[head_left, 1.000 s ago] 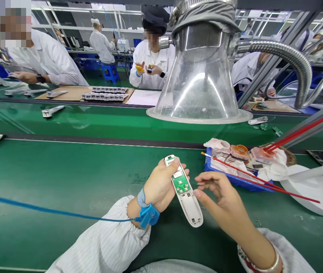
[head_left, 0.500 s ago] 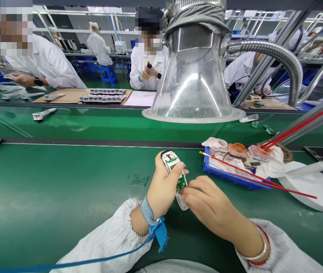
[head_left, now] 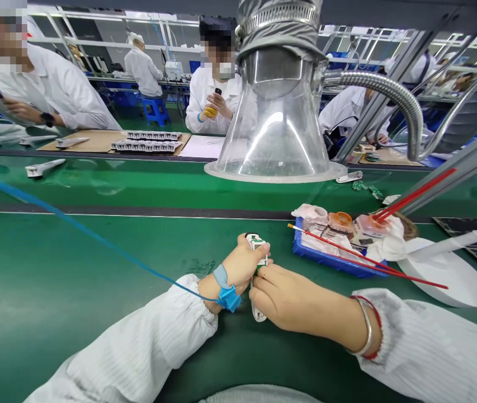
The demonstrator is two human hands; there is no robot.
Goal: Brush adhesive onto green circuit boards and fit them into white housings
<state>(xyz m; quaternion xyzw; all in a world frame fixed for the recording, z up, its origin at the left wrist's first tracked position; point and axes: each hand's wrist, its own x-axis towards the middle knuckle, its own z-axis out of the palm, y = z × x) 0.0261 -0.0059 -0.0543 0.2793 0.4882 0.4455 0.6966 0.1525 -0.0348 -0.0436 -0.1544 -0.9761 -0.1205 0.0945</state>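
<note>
My left hand [head_left: 240, 267] is closed around a white handheld device housing [head_left: 259, 314] with a green circuit board [head_left: 256, 244] set in its open face. The left thumb lies across the board near the housing's upper, dark-rimmed end. My right hand [head_left: 285, 298] is closed too, its fingers bent over the lower half of the same housing. The right fingertips are hidden behind the hand, so I cannot see whether anything small is pinched there. The housing's pale lower end sticks out below the fingers. A blue strap with a cord [head_left: 148, 268] is around my left wrist.
A clear extraction hood [head_left: 280, 129] hangs ahead. To the right stand a blue tray [head_left: 330, 263] with jars and red brushes [head_left: 355, 256], and a white dish [head_left: 452, 274]. Another white housing [head_left: 44, 168] lies beyond the dark ledge. Co-workers sit opposite.
The housing has turned more upright and slid slightly left. My right hand has moved left over its lower half, covering more of the board. The blue cord has swung up.
</note>
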